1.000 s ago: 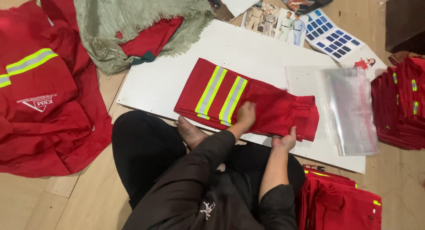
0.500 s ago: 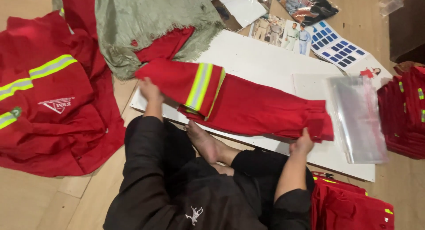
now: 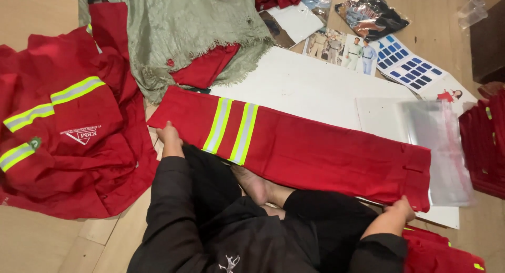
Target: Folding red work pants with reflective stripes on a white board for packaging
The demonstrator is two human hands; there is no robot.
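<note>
A pair of red work trousers [image 3: 315,152] with two yellow-and-grey reflective bands lies stretched out flat across a white board [image 3: 310,83], its length running from left to lower right. My left hand [image 3: 169,138] grips the near edge at the left end. My right hand [image 3: 400,211] holds the near edge at the waistband end on the right. Both arms wear dark sleeves, and my bare foot [image 3: 255,182] lies just under the trousers' near edge.
A heap of red jackets [image 3: 63,131] with reflective strips lies left. A green cloth [image 3: 184,31] sits behind. A clear plastic bag [image 3: 436,147] lies at the board's right end. Folded red garments are stacked at right [image 3: 486,141] and lower right [image 3: 442,252]. Printed sheets [image 3: 389,57] lie at back right.
The trousers were folded in a short bundle a second ago. My hands have moved apart, the left going far left and the right to the right, unfolding the trousers to full length.
</note>
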